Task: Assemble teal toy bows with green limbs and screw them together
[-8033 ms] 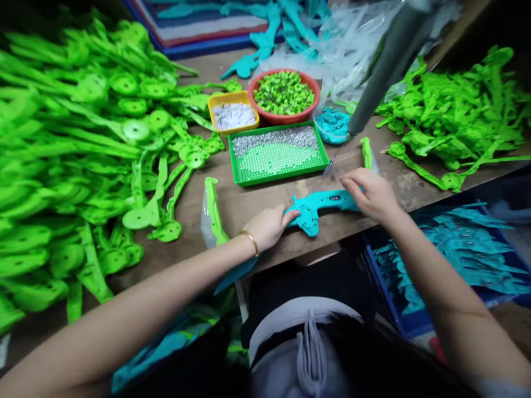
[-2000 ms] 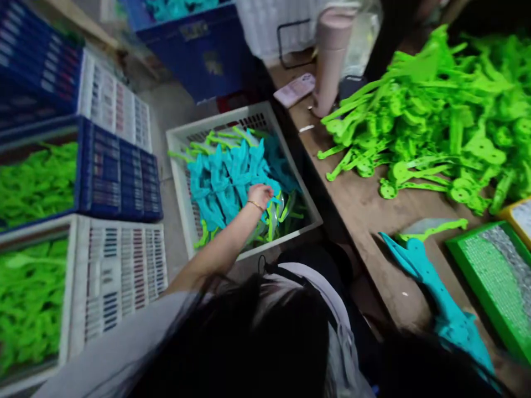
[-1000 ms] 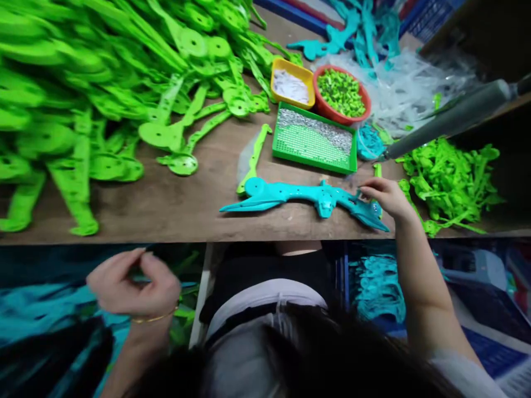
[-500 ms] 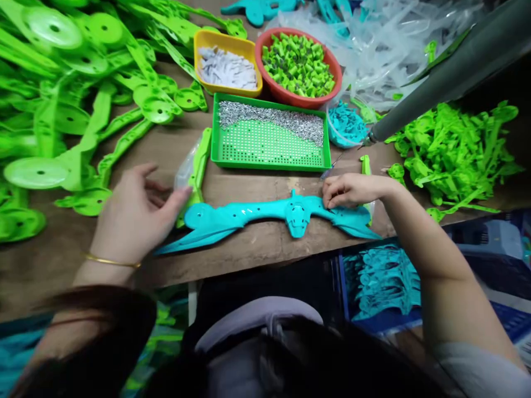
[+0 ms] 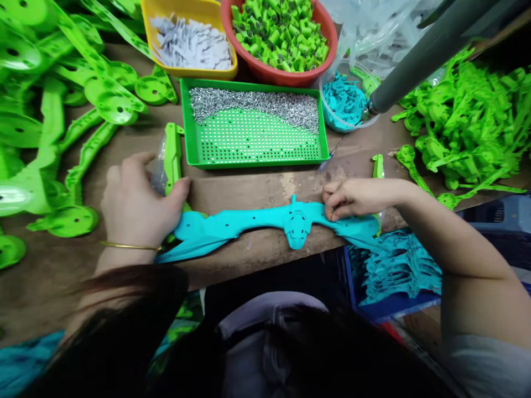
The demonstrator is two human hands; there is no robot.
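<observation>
A long turquoise bow-shaped plastic part (image 5: 265, 216), with an ornament at its middle, lies across the front of the table. My left hand (image 5: 139, 202) is at its left end, thumb and fingers apart. Between thumb and fingers stand a bright green arm piece (image 5: 172, 157) and a bit of clear plastic (image 5: 159, 171); I see no firm grip on them. My right hand (image 5: 348, 200) is pinched closed against the part's right arm; whatever its fingertips hold is hidden. Behind the right hand, a second green arm piece (image 5: 378, 166) sticks up.
A green perforated tray (image 5: 253, 164) holds small metal screws. Behind it stand a yellow tub (image 5: 188, 72) of whitish strips and a red bowl (image 5: 277, 78) of green pieces. A grey powered screwdriver (image 5: 415, 61) slants in from the right. Green part heaps (image 5: 477, 116) flank the table.
The view has shifted closer to the table. My left hand has moved in around the green arm piece at the left end. My right hand stays pinched at the turquoise part's right arm.
</observation>
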